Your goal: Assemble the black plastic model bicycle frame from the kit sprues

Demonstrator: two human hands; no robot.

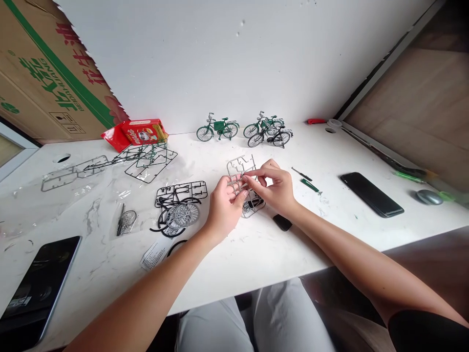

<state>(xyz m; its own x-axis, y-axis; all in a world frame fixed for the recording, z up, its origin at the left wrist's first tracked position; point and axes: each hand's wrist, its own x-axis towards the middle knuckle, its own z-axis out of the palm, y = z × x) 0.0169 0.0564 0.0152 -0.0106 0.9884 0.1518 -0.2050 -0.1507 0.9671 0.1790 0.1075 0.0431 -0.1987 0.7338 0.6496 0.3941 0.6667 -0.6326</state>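
Observation:
My left hand holds a grey plastic sprue frame raised over the white table, its lower part hanging under the fingers. My right hand has thumb and index finger pinched on the frame's middle; any small part between the fingertips is too hidden to make out. Below the hands, another grey sprue with a dark piece lies on the table. Left of my left hand sit a black sprue, black curved parts and spoked wheels. Right of my right hand lie a thin dark tool and a green piece.
Model bicycles stand along the back wall. A red box and emptied sprues lie back left, clear plastic bags nearer. Phones flank the table; a mouse and a red cutter lie right.

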